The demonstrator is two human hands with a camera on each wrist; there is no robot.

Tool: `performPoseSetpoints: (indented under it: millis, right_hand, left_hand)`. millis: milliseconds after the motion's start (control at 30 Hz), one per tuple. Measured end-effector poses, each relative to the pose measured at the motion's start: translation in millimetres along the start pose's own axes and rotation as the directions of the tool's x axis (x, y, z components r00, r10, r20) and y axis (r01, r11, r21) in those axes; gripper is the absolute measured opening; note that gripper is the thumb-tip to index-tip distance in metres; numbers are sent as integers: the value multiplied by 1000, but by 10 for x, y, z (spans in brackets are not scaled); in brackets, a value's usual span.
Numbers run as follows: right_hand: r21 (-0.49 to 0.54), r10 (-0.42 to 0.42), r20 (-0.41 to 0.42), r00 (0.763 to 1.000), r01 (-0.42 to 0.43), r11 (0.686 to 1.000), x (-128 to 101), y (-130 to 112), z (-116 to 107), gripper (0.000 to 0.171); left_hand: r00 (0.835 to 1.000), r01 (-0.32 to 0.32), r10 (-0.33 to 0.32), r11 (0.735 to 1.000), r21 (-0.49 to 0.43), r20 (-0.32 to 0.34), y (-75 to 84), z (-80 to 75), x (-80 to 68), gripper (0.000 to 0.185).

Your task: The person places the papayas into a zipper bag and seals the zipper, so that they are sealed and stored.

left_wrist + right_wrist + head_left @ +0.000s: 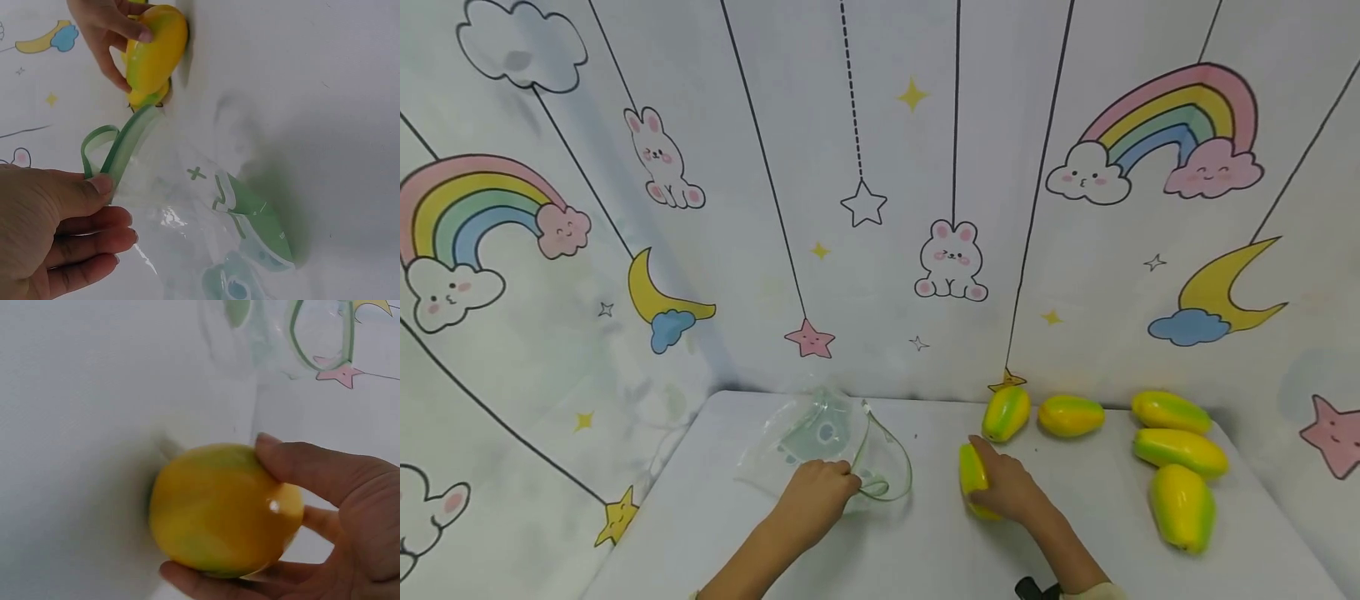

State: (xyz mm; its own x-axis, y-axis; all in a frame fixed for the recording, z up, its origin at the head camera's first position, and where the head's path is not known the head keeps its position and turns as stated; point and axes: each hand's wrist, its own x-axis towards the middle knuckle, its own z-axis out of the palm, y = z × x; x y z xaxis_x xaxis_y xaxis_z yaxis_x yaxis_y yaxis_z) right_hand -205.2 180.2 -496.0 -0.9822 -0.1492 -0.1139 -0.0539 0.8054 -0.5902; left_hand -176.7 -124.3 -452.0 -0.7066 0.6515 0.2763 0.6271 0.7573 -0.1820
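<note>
Here, left hand pinching bag, right hand gripping mango

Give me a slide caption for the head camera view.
Left hand pinches a clear bag's handle while right hand grips a yellow-green mango.

Bare tabletop is lying open between the left hand, which is pinching the handle of a clear plastic bag, and the right hand, which is closing its grip on a yellow-green mango. Five more mangoes are crowding the far right side, and the patterned wall is closing off the back.
</note>
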Motion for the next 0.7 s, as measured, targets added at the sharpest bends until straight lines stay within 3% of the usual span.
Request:
performPoseSetpoints:
  millis: [367,700]
  right_hand:
    - [230,14,-112,994,12,973,-118,40,-294,87]
    - [383,5,-121,993,42,923,-225,12,-485,89]
  left_hand:
    - [998,34,-35,999,-10,-55,20,13,23,14]
    - [997,21,-21,1000,-1,-72,50,17,35,16]
